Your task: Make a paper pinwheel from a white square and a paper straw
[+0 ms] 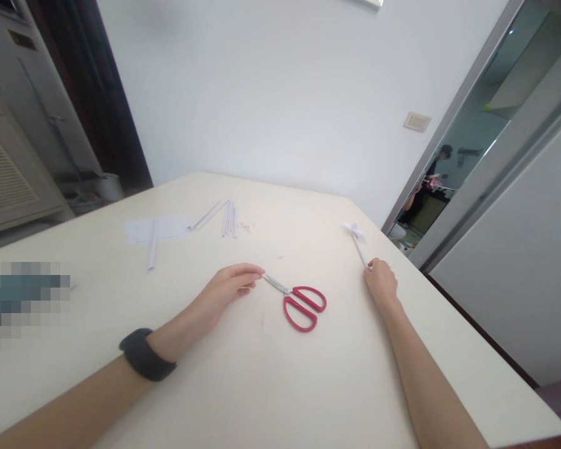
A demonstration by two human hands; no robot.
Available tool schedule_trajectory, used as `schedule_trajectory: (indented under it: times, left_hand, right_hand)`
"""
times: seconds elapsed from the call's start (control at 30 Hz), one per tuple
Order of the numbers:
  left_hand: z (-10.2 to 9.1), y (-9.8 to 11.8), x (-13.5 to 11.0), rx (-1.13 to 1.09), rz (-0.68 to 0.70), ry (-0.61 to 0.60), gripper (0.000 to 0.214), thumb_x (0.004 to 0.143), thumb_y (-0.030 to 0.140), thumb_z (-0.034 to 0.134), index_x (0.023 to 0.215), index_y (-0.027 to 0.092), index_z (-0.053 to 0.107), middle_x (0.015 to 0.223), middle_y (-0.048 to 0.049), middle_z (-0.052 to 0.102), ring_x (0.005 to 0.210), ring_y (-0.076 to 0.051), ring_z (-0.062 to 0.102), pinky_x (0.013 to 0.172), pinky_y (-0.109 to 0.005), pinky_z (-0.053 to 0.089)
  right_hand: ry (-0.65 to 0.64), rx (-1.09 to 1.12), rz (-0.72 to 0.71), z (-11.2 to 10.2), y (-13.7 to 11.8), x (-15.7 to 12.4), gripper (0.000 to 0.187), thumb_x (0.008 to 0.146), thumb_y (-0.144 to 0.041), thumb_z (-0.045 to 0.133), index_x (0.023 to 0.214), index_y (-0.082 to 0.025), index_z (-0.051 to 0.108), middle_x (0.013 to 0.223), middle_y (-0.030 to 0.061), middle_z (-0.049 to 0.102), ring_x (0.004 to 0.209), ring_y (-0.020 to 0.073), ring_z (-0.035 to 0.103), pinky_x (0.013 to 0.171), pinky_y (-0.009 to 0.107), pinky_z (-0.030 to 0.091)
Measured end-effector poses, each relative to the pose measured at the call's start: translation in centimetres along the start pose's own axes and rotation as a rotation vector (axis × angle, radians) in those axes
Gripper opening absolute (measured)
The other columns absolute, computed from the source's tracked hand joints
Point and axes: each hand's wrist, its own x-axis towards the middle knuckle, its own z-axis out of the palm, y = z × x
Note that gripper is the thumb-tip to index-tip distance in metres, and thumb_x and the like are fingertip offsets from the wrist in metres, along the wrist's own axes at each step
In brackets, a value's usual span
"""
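Note:
Red-handled scissors (pixel 305 308) lie on the white table with their blades pointing toward my left hand (pixel 231 287). Thumb and fingertips of that hand are closed at the blade tip. Over on the right, my right hand (pixel 382 284) is wrapped round the lower end of a white paper pinwheel (pixel 361 251). Its stick looks like rolled paper, and folded paper blades sit at its far end. Small paper scraps (pixel 281 257) are scattered beyond the scissors.
Several thin rolled paper sticks (pixel 229 218) lie toward the back. Left of them, a thicker paper roll (pixel 153 246) rests across flat white sheets (pixel 135 231). A blurred-out patch (pixel 19 293) covers something at the left. The wall (pixel 280 112) borders the table's far edge (pixel 271 183).

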Motion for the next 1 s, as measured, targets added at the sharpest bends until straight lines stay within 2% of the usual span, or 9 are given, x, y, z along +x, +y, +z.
schedule_trajectory:
  times: [0.13, 0.23, 0.33, 0.47, 0.57, 0.67, 0.73, 0.83, 1.0]
  left_hand:
    - [-0.1, 0.2, -0.1, -0.015, 0.008, 0.012, 0.025, 0.071, 0.037, 0.066, 0.090, 0.021, 0.069, 0.099, -0.0053, 0.061, 0.088, -0.016, 0.053, 0.083, -0.028, 0.043]
    - [-0.3, 0.3, -0.1, -0.020, 0.017, 0.025, 0.024, 0.070, 0.035, 0.066, 0.088, 0.020, 0.069, 0.097, -0.0057, 0.062, 0.086, -0.016, 0.054, 0.081, -0.028, 0.043]
    - [-0.5, 0.2, 0.1, -0.024, 0.031, 0.033, 0.023, 0.070, 0.034, 0.065, 0.088, 0.019, 0.069, 0.098, -0.0060, 0.063, 0.085, -0.016, 0.054, 0.079, -0.027, 0.044]
    - [-0.6, 0.0, 0.2, -0.018, 0.046, 0.033, 0.025, 0.070, 0.035, 0.065, 0.089, 0.019, 0.069, 0.097, -0.0063, 0.064, 0.083, -0.016, 0.056, 0.077, -0.027, 0.044]
    - [-0.6, 0.0, 0.2, -0.007, 0.066, 0.021, 0.026, 0.070, 0.036, 0.064, 0.089, 0.019, 0.069, 0.095, -0.0062, 0.064, 0.082, -0.016, 0.056, 0.076, -0.027, 0.045]
    - [-0.5, -0.1, 0.2, 0.015, 0.093, 0.008, 0.025, 0.071, 0.035, 0.063, 0.088, 0.019, 0.069, 0.095, -0.0060, 0.064, 0.084, -0.016, 0.056, 0.077, -0.026, 0.044]
    - [-0.5, -0.1, 0.2, 0.041, 0.112, 0.004, 0.024, 0.072, 0.034, 0.061, 0.089, 0.018, 0.068, 0.095, -0.0062, 0.065, 0.085, -0.016, 0.057, 0.077, -0.026, 0.045]
    - [-0.5, 0.0, 0.1, 0.109, 0.130, 0.012, 0.027, 0.074, 0.037, 0.059, 0.092, 0.019, 0.067, 0.096, -0.0065, 0.065, 0.086, -0.017, 0.058, 0.077, -0.027, 0.046]
    - [-1.4, 0.5, 0.6, 0.311, 0.196, 0.091, 0.028, 0.076, 0.038, 0.052, 0.092, 0.020, 0.065, 0.100, -0.0052, 0.066, 0.092, -0.020, 0.059, 0.076, -0.028, 0.046]
  right_hand:
    - [0.091, 0.005, -0.020, -0.8, -0.1, -0.8, 0.031, 0.089, -0.030, 0.053, 0.116, -0.015, 0.053, 0.116, 0.0086, 0.056, 0.097, 0.0200, 0.059, 0.081, 0.040, 0.050]
    - [0.159, 0.042, -0.123, -2.0, -1.4, -1.6, 0.032, 0.088, -0.030, 0.053, 0.117, -0.015, 0.053, 0.118, 0.0090, 0.055, 0.100, 0.0211, 0.057, 0.083, 0.042, 0.049]
    - [0.134, 0.130, -0.356, -3.0, -4.1, -3.5, 0.025, 0.091, -0.025, 0.044, 0.109, -0.012, 0.056, 0.113, 0.0134, 0.054, 0.101, 0.0215, 0.056, 0.084, 0.037, 0.047]
    - [0.013, 0.248, -0.779, -3.6, -8.6, -8.6, 0.024, 0.092, -0.031, 0.043, 0.107, -0.020, 0.056, 0.112, 0.0074, 0.055, 0.102, 0.0169, 0.054, 0.086, 0.029, 0.044]
    - [-0.056, 0.274, -1.023, -3.8, -10.9, -12.8, 0.025, 0.088, -0.034, 0.050, 0.110, -0.023, 0.055, 0.112, 0.0060, 0.057, 0.101, 0.0190, 0.052, 0.086, 0.033, 0.043]
    - [-0.050, 0.227, -1.192, -4.1, -11.8, -15.4, 0.026, 0.086, -0.025, 0.050, 0.111, -0.018, 0.053, 0.119, 0.0110, 0.054, 0.105, 0.0249, 0.049, 0.087, 0.040, 0.041]
    - [-0.014, 0.175, -1.230, -4.0, -11.8, -15.9, 0.025, 0.085, -0.020, 0.049, 0.110, -0.017, 0.052, 0.122, 0.0126, 0.052, 0.108, 0.0270, 0.046, 0.088, 0.043, 0.039]
    - [-0.002, 0.107, -1.186, -3.5, -11.4, -15.2, 0.027, 0.083, -0.016, 0.048, 0.110, -0.016, 0.052, 0.126, 0.0132, 0.049, 0.111, 0.0276, 0.044, 0.092, 0.044, 0.037]
    - [-0.057, 0.087, -1.116, -2.3, -10.9, -13.4, 0.017, 0.087, -0.017, 0.043, 0.097, -0.015, 0.056, 0.105, 0.0122, 0.057, 0.097, 0.0242, 0.052, 0.083, 0.040, 0.042]
